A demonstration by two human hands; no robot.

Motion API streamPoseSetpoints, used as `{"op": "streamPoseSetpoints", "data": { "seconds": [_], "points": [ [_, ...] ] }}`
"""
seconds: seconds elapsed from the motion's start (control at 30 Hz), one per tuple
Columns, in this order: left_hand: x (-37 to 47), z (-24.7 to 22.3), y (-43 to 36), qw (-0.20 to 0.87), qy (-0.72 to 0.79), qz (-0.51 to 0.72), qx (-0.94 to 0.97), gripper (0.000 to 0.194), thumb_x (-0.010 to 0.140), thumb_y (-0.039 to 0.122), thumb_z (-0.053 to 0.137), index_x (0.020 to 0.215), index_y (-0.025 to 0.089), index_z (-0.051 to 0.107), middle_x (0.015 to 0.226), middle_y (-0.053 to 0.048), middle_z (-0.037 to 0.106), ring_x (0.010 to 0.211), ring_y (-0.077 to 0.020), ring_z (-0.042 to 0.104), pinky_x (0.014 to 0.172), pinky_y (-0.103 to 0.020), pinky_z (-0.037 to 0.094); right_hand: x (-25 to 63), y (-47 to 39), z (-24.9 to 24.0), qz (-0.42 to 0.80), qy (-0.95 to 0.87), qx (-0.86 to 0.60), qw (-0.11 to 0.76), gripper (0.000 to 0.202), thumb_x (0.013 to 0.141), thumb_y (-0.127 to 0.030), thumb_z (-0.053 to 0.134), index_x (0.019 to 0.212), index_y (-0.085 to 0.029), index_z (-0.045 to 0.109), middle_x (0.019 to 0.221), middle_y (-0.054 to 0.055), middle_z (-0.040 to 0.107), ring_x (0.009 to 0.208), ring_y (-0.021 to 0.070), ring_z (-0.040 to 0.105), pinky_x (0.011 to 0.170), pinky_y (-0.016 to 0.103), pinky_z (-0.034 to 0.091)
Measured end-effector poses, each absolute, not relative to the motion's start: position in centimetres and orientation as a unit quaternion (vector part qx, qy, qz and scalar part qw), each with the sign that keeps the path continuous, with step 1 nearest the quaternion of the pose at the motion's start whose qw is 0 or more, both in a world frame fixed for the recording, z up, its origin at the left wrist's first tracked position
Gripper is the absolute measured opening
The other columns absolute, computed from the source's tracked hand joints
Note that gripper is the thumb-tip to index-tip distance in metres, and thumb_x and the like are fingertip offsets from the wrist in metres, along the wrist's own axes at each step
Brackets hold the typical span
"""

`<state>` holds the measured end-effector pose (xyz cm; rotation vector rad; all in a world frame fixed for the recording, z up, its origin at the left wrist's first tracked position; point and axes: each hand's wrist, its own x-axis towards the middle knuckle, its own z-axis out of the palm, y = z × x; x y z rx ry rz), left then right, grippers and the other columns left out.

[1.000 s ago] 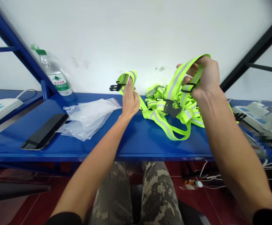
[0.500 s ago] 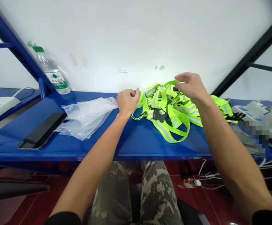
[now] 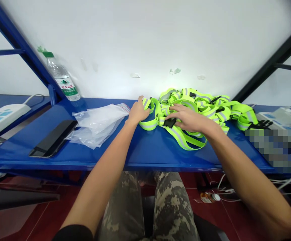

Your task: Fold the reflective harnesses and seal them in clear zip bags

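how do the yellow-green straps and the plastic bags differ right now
The straps are bright yellow-green with pale stripes, while the plastic bags are clear to whitish. The straps lie in a loopy, tangled heap; the bags lie flat and overlap. Black buckles show among the straps, but none on the bags. Both rest on the blue table.

The right hand (image 3: 187, 118) hides part of the straps (image 3: 184, 141) beneath it. Pixelation (image 3: 276, 149) masks the shelf's (image 3: 145, 150) right side. The left edge crops a power strip (image 3: 8, 115); the bottom edge, the legs (image 3: 171, 204). The bottle's (image 3: 63, 80) smallest print is illegible.
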<state>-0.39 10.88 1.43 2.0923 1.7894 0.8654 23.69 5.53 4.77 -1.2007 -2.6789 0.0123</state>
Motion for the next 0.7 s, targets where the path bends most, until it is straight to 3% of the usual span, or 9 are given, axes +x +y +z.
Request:
{"op": "streamPoseSetpoints", "data": {
  "seconds": [0.1,0.23,0.3,0.4,0.53,0.7],
  "points": [
    [-0.1,1.1,10.4,0.077,0.636,0.255,0.724,0.083,0.082,0.029,0.068,0.155,0.025,0.028,0.143,-0.02,0.045,0.128,-0.0365,0.052,0.105,-0.047,0.044,23.9,6.1,5.1,0.024,-0.908,-0.392,0.145,0.033,0.087,-0.024,0.055,0.112,-0.025,0.077,0.131,0.012,0.061,0.124,0.0332,0.057,0.104,0.052,0.047],
    [0.2,1.0,10.3,-0.001,0.633,0.239,0.737,0.066,0.08,0.016,0.065,0.142,0.028,0.046,0.158,-0.016,0.028,0.144,-0.0408,0.031,0.108,-0.052,0.04,24.9,6.3,7.1,0.118,-0.9,-0.375,0.19,0.027,0.086,-0.035,0.061,0.103,-0.025,0.079,0.113,0.007,0.07,0.103,0.0268,0.067,0.092,0.042,0.054],
    [0.2,1.2,10.5,-0.001,0.615,0.24,0.751,0.057,0.08,0.012,0.062,0.135,0.022,0.051,0.15,-0.018,0.041,0.143,-0.0375,0.032,0.11,-0.05,0.038,25.7,6.3,7.9,0.175,-0.89,-0.378,0.184,0.027,0.084,-0.039,0.063,0.101,-0.025,0.08,0.106,0.005,0.073,0.096,0.0254,0.069,0.087,0.039,0.055],
    [0.0,1.4,10.8,0.043,0.6,0.273,0.75,0.043,0.083,0.02,0.064,0.125,0.019,0.053,0.119,-0.017,0.062,0.123,-0.0328,0.054,0.101,-0.044,0.044,26.8,6.4,8.3,0.204,-0.862,-0.421,0.196,0.027,0.08,-0.043,0.069,0.093,-0.023,0.08,0.101,0.005,0.075,0.091,0.0267,0.069,0.08,0.039,0.056],
    [0.2,1.6,11.2,0.144,0.599,0.418,0.668,0.047,0.08,0.048,0.073,0.114,0.022,0.054,0.093,-0.008,0.067,0.094,-0.0285,0.066,0.085,-0.039,0.051,27.2,6.9,7.8,0.17,-0.773,-0.463,0.398,0.026,0.076,-0.041,0.073,0.093,-0.021,0.075,0.1,0.007,0.073,0.095,0.0268,0.068,0.084,0.041,0.055],
    [1.1,2.6,11.6,0.409,0.507,0.596,0.47,0.047,0.078,0.059,0.071,0.094,0.017,0.057,0.07,-0.002,0.061,0.061,-0.0181,0.065,0.065,-0.033,0.055,26.3,8.4,7.5,0.186,-0.642,-0.4,0.628,0.015,0.079,-0.028,0.062,0.093,-0.022,0.062,0.084,0.004,0.066,0.085,0.0201,0.065,0.081,0.037,0.052]
  ]
}}
